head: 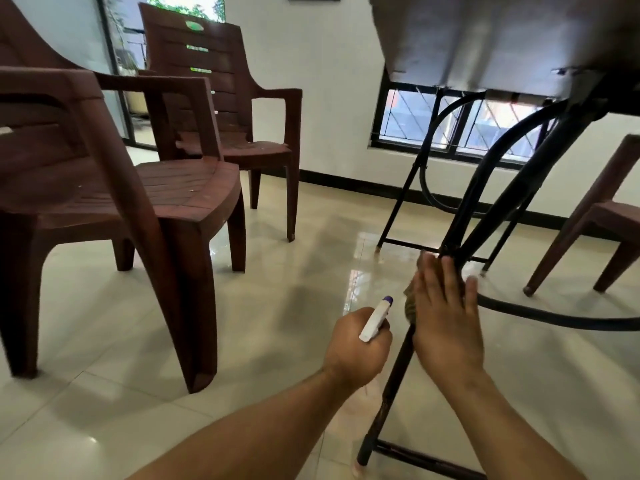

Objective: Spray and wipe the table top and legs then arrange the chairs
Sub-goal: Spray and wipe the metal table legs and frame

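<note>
I am looking from low down beside the folding table [485,39], whose grey underside fills the top right. My right hand [446,327] presses a brownish cloth [410,304] flat against a black metal table leg [394,375], fingers straight and pointing up, thumb out on the right side. The cloth shows only at the hand's left edge. My left hand [356,355] grips a white spray bottle [374,320] with a purple nozzle, just left of the leg and aimed up and away from me.
Two brown plastic armchairs stand on the left, one near [166,188] and one farther back [221,98]. Part of a third chair [602,216] shows at the right. Black curved braces and crossbars run under the table. The tiled floor [277,341] is glossy.
</note>
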Available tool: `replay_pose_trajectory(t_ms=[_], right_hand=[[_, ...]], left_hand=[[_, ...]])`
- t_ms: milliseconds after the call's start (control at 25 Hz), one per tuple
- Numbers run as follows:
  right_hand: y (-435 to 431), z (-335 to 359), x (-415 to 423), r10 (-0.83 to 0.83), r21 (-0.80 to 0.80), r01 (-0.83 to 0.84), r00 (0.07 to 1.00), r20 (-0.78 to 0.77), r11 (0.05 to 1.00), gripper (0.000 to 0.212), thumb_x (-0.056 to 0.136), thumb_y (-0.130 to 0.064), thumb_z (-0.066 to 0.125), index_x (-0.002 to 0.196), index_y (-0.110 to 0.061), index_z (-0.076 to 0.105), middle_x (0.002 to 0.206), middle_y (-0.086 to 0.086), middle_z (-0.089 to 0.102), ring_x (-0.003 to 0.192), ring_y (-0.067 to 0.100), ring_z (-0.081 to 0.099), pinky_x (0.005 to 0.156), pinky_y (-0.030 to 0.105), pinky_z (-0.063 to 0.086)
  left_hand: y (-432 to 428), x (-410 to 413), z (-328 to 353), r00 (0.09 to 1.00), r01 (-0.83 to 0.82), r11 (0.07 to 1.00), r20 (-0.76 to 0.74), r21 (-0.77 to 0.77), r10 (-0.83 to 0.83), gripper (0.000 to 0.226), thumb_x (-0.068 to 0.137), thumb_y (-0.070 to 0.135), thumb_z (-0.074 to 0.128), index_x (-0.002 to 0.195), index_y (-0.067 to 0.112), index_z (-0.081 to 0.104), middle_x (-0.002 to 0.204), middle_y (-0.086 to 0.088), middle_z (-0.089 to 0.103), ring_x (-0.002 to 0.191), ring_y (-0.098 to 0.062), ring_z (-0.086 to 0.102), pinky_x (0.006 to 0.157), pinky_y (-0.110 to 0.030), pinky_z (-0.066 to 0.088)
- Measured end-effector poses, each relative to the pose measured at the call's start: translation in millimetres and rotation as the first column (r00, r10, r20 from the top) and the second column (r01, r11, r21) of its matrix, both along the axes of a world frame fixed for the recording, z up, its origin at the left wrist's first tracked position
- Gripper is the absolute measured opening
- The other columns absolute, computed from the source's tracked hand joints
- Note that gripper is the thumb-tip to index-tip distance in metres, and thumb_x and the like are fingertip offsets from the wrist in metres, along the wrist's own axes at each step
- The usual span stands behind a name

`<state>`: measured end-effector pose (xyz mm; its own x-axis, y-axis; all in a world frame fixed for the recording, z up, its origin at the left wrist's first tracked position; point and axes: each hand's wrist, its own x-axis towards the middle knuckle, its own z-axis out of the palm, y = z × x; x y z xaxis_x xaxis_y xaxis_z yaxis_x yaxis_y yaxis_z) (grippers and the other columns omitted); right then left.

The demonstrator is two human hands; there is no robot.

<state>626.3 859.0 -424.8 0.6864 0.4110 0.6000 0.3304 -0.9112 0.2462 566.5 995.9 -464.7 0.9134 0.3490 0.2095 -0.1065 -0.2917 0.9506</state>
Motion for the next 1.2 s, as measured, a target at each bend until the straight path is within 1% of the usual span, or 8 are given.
replay_pose_trajectory(t_ms=[120, 360, 440, 560, 760, 920, 1000, 1200], right_hand=[[8, 17, 12, -0.093, 0.042, 0.093, 0.996, -0.011, 0.995, 0.089, 0.088, -0.014, 0.059, 0.159, -0.009, 0.006, 0.166, 0.014, -0.012, 0.151, 0.031, -0.022, 0.119, 0.052, -0.021], [-26, -58, -13, 0.308, -0.292, -0.331, 0.943, -0.123, 0.897, 0.061, 0.079, -0.008, 0.061, 0.139, -0.002, 0.055, 0.154, 0.015, 0.042, 0.154, 0.024, -0.007, 0.123, 0.046, -0.001], [-25, -37, -2, 0.184, -0.176, -0.173, 0.982, 0.045, 0.969, 0.075, 0.075, -0.001, 0.056, 0.149, -0.002, 0.042, 0.161, 0.015, 0.029, 0.154, 0.029, 0.0, 0.124, 0.049, -0.002], [-29, -27, 3, 0.103, -0.08, -0.1, 0.994, 0.038, 0.992, 0.081, 0.081, -0.005, 0.051, 0.156, -0.002, 0.021, 0.166, 0.017, 0.009, 0.154, 0.035, -0.001, 0.124, 0.053, 0.004], [-44, -134, -43, 0.378, -0.454, -0.481, 0.875, -0.302, 0.75, 0.086, 0.059, -0.017, 0.089, 0.137, -0.003, 0.055, 0.146, 0.015, 0.053, 0.148, 0.028, 0.022, 0.122, 0.049, 0.004], [-21, -55, -10, 0.132, -0.225, -0.122, 0.991, 0.026, 0.967, 0.072, 0.08, -0.008, 0.061, 0.149, -0.004, 0.042, 0.162, 0.015, 0.029, 0.153, 0.036, 0.008, 0.121, 0.054, -0.009], [-12, -14, 3, -0.026, -0.2, 0.03, 0.999, 0.023, 0.979, 0.067, 0.087, -0.013, 0.041, 0.153, -0.004, 0.034, 0.165, 0.015, 0.019, 0.153, 0.037, 0.002, 0.118, 0.056, -0.015], [15, -60, -30, 0.024, -0.656, -0.212, 0.959, -0.283, 0.724, 0.056, 0.105, -0.046, 0.032, 0.138, -0.008, 0.056, 0.144, 0.014, 0.052, 0.151, 0.037, 0.013, 0.119, 0.059, -0.008]], left_hand=[[4, -6, -13, 1.0, -0.007, 0.997, -0.03, 0.081, 0.01, 0.012, 0.083, 0.022, 0.058, 0.077, 0.013, 0.06, 0.073, -0.013, 0.063, 0.066, -0.037, 0.062, 0.055, -0.058, 0.056], [11, -12, -22, 0.995, 0.081, 0.991, -0.059, 0.11, -0.075, 0.01, 0.086, 0.016, 0.059, 0.077, 0.014, 0.062, 0.067, -0.007, 0.059, 0.065, -0.038, 0.06, 0.054, -0.059, 0.055], [10, -19, -31, 0.989, 0.103, 0.99, -0.111, 0.095, -0.092, 0.009, 0.086, 0.016, 0.059, 0.077, 0.014, 0.062, 0.064, -0.001, 0.056, 0.059, -0.034, 0.057, 0.054, -0.058, 0.057], [7, -25, -36, 0.979, 0.122, 0.992, -0.167, 0.036, -0.114, 0.009, 0.089, 0.011, 0.059, 0.082, 0.008, 0.063, 0.063, -0.001, 0.055, 0.052, -0.021, 0.055, 0.048, -0.042, 0.058], [6, -20, -41, 0.984, 0.126, 0.992, -0.128, 0.001, -0.125, 0.009, 0.086, 0.012, 0.058, 0.081, 0.007, 0.064, 0.062, 0.001, 0.057, 0.055, -0.018, 0.055, 0.047, -0.045, 0.053], [13, -14, -47, 0.982, 0.095, 0.995, -0.162, -0.03, -0.099, 0.01, 0.09, 0.008, 0.059, 0.082, 0.004, 0.063, 0.064, 0.0, 0.054, 0.054, -0.018, 0.053, 0.044, -0.034, 0.053], [14, -11, -48, 0.982, 0.078, 0.997, -0.171, -0.016, -0.08, 0.01, 0.091, 0.01, 0.059, 0.083, 0.004, 0.063, 0.068, -0.005, 0.055, 0.056, -0.02, 0.054, 0.045, -0.039, 0.056], [24, -5, -46, 0.991, 0.003, 0.998, -0.134, -0.071, -0.012, 0.01, 0.09, 0.004, 0.059, 0.08, 0.003, 0.063, 0.066, -0.006, 0.054, 0.053, -0.021, 0.054, 0.044, -0.032, 0.052]])
